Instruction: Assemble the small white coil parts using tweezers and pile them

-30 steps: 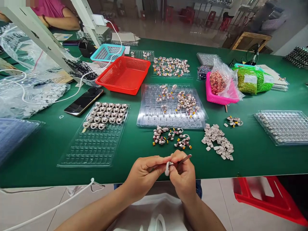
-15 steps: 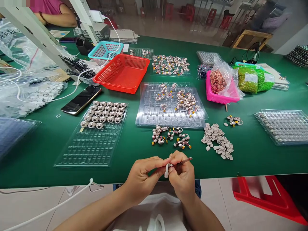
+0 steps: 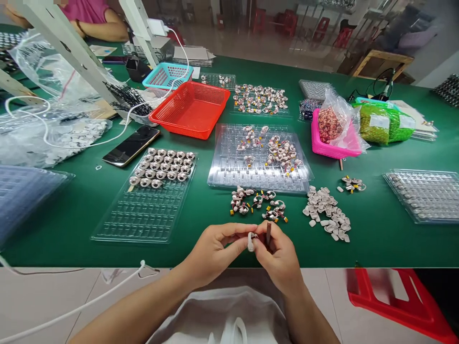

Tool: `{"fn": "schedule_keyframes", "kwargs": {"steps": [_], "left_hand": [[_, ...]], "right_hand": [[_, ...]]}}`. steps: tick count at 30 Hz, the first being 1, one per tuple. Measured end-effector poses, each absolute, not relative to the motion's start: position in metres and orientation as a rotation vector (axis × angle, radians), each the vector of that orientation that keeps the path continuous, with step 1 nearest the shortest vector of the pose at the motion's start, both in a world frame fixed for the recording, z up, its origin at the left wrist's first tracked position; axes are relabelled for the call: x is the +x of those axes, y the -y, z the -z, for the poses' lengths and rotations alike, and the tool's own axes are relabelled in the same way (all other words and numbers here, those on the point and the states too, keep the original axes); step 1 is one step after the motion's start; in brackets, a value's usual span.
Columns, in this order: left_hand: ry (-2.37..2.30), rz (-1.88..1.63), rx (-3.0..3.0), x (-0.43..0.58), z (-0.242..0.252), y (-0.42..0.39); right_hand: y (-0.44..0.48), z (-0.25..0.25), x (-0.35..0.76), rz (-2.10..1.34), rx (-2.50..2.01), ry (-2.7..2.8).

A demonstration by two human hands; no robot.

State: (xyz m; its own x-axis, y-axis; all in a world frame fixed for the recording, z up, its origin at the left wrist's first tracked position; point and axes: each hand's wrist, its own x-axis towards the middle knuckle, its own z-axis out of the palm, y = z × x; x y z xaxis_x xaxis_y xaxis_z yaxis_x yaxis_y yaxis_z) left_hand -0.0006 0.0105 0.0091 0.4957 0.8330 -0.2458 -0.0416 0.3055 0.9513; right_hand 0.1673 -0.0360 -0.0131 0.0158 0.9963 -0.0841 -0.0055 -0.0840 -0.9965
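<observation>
You hold a small white curved piece (image 3: 250, 242) at the lower centre of the frame, just in front of your body and over the near edge of the green table (image 3: 208, 210). Your left hand (image 3: 215, 253) pinches it from the left, thumb and fingertips drawn close together. Your right hand (image 3: 281, 258) closes on it from the right, the thumb against its side, and a slim brown tool (image 3: 268, 234) stands nearly upright among the curled fingers of that hand. Your grip is narrow on both sides; how much each fingertip bears on the piece is too small to tell.

Just above your hands in the frame lie loose wired pieces (image 3: 245, 209) with yellow tabs. To their right is a heap of small pale caps (image 3: 322, 205). Higher, at the centre, a clear tray (image 3: 225, 177) carries more wired pieces. At centre left, another tray (image 3: 132, 224) holds rows of rounded silvery parts (image 3: 164, 166) in its upper portion, with a phone (image 3: 132, 145) near its upper left corner. A red basket (image 3: 195, 114) sits at upper centre left, and a pink basket (image 3: 319, 145) with a bag of copper-coloured parts (image 3: 330, 126) at upper right.
</observation>
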Motion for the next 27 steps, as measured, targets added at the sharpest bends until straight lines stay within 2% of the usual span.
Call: {"fn": "schedule_keyframes", "kwargs": {"steps": [6,15,22,27], "left_hand": [[-0.805,-0.704,0.832,-0.004,-0.011,-0.018],[-0.792,-0.727,0.855,-0.005,0.001,-0.014],[-0.680,-0.707,0.799,-0.008,0.001,-0.015],[-0.717,-0.710,1.015,-0.009,-0.002,-0.012]], "right_hand": [[0.043,0.008,0.190,-1.250,-1.265,1.126],[0.038,0.010,0.168,-1.350,-1.207,1.116],[0.033,0.025,0.176,-1.772,-0.932,0.931],[0.028,0.030,0.171,-1.891,-0.842,0.733]]}}
